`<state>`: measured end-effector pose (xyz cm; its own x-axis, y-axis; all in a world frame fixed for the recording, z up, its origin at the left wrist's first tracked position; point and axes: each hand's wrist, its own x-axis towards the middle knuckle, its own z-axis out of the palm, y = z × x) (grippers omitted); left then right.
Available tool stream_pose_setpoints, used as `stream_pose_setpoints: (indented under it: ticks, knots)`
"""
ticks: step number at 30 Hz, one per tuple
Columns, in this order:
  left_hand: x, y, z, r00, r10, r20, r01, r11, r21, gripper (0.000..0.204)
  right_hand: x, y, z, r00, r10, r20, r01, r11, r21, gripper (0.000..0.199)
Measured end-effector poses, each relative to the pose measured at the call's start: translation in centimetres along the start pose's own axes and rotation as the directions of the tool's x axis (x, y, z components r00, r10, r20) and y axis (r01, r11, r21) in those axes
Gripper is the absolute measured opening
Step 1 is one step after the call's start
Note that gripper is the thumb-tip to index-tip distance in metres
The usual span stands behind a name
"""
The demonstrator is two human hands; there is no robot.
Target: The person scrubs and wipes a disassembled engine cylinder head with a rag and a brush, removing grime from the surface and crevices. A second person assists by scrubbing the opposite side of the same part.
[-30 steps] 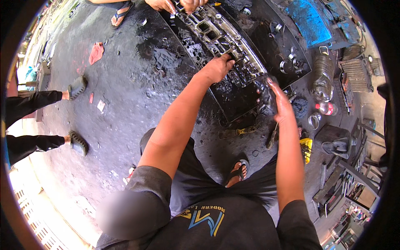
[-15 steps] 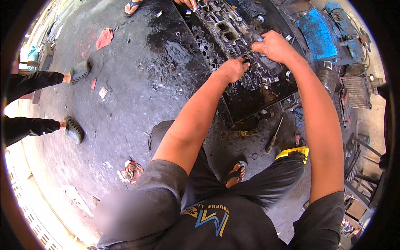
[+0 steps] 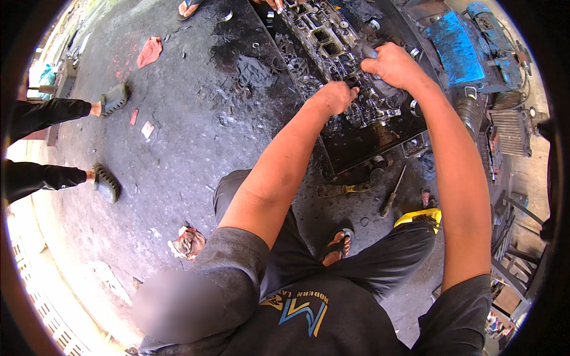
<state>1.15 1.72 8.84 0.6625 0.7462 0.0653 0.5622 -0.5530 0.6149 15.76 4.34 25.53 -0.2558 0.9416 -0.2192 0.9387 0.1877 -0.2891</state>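
Observation:
A greasy metal engine cylinder head (image 3: 325,41) lies lengthwise on a black, oily tray-like bench top (image 3: 356,155). My left hand (image 3: 336,97) is at its near left side, fingers curled in against the metal; what they grip, if anything, is hidden. Over the cylinder head's right side, my right hand (image 3: 390,66) is closed on a dark grey rag (image 3: 365,52), thumb toward the left. At the far end, another person's hand (image 3: 274,3) touches the cylinder head.
Loose metal parts lie left of the cylinder head. On the floor are a scraper (image 3: 343,190), a screwdriver (image 3: 393,191), a dark cloth (image 3: 254,71) and a red rag (image 3: 149,52). Blue machinery (image 3: 454,47) stands at right. Someone's shoes (image 3: 107,184) are at left.
My left hand's fingers have curled in more at nearly the same spot. My right hand has shifted only slightly with the rag.

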Motion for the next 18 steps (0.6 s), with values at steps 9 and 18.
stream_pose_setpoints:
  ticks: [9,18]
  knots:
    - [0.1,0.0,-0.5,0.998,-0.03,0.056,0.031,0.999,-0.028,0.045,-9.5,3.4,7.3,0.918,0.363,-0.16,-0.232,0.819,0.525,0.048]
    - [0.2,0.6,-0.9,0.981,-0.192,0.007,0.19,0.965,-0.18,0.051,-15.7,7.9,24.2,0.633,0.747,0.2,-0.43,0.124,0.894,0.045]
